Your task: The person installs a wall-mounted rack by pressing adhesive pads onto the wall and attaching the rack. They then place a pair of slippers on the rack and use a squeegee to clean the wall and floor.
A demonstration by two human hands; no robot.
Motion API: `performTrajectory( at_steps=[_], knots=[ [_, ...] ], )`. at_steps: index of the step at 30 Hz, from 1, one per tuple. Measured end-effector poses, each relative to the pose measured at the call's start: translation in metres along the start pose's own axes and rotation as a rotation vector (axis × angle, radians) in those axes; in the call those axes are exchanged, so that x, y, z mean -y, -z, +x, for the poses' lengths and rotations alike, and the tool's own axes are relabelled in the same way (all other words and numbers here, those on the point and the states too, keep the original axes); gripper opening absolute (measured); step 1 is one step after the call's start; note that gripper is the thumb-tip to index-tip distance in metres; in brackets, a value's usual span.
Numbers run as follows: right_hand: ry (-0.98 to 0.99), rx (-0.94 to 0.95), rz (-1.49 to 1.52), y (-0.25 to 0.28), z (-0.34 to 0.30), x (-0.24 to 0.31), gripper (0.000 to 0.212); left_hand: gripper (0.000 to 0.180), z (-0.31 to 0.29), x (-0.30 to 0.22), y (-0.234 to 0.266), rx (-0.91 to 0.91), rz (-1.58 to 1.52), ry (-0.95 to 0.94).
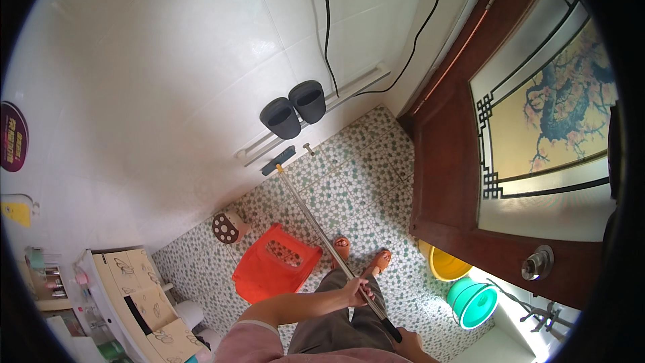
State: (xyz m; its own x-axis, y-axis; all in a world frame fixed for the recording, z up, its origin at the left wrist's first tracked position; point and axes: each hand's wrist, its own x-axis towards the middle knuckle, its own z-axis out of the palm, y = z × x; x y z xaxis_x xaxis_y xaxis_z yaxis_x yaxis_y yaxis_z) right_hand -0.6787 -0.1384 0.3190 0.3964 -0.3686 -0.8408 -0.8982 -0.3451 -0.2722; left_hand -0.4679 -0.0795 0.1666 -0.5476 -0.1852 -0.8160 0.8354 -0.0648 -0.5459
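Observation:
A long-handled floor brush [309,215] runs from my body toward the far wall. Its dark bristle head [278,160], joined by a yellow socket, meets the wall near the floor, under a rail. My left hand [358,292] is closed around the silver pole at about lap height. Lower down, my right hand [406,343] grips at the black end of the handle, with part of it cut off from clear sight. To the left of the pole is an orange-red plastic stool [272,272]. My feet in orange sandals [380,261] stand on the tiles.
Two dark slippers [293,109] hang on the wall rail, near a small tap [308,149]. A round brown-and-white stool [228,227] stands by the wall. To the right are a wooden door [447,181], a yellow basin [449,265] and a green bucket [473,304]. A patterned cabinet [124,272] stands left.

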Motion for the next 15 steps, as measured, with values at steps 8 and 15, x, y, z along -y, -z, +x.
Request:
performTrajectory(
  at_steps=[8, 15],
  knots=[
    [0.07, 0.004, 0.103, 0.013, 0.078, 0.069, 0.031, 0.021, -0.01, -0.083, -0.021, -0.024, -0.034, -0.418],
    [0.044, -0.025, 0.019, 0.038, 0.025, 0.057, 0.025, 0.023, -0.018, -0.043, -0.025, 0.013, 0.021, -0.179]
  ],
)
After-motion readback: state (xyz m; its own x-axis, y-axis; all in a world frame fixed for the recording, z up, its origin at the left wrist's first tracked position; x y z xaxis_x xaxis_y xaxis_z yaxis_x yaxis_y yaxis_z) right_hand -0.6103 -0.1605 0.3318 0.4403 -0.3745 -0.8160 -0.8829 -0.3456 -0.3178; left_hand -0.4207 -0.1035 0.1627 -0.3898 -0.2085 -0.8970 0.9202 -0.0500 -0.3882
